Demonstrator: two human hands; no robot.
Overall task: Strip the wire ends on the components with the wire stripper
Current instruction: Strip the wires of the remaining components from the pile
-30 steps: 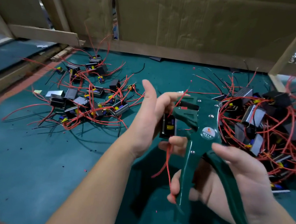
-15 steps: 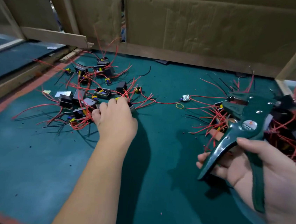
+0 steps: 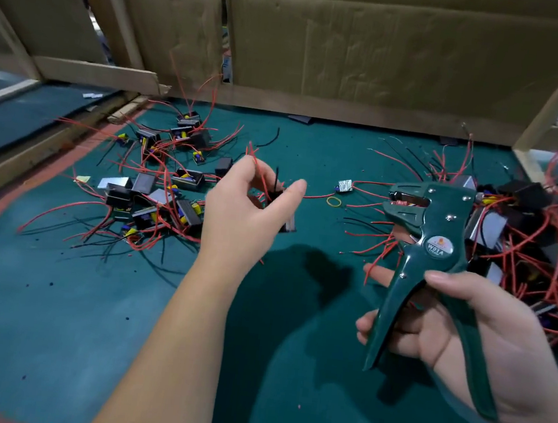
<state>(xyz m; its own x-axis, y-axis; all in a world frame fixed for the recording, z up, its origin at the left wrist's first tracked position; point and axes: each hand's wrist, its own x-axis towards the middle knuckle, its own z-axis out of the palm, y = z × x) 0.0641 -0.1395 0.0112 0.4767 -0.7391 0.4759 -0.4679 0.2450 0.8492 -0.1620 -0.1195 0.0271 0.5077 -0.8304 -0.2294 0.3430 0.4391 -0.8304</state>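
You're at the pick-up step: your left hand (image 3: 239, 214) grips 1 black component (image 3: 285, 219) with red leads, just right of the left pile (image 3: 155, 191). Your right hand (image 3: 484, 339) holds the green wire stripper (image 3: 440, 235), handles spread and jaws apart. Next, feed 1 lead end into them. Its round badge reads "W01A".

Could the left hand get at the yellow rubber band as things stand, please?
Probably yes: the rubber band lies uncovered on the mat nearby, though the left hand holds a component.
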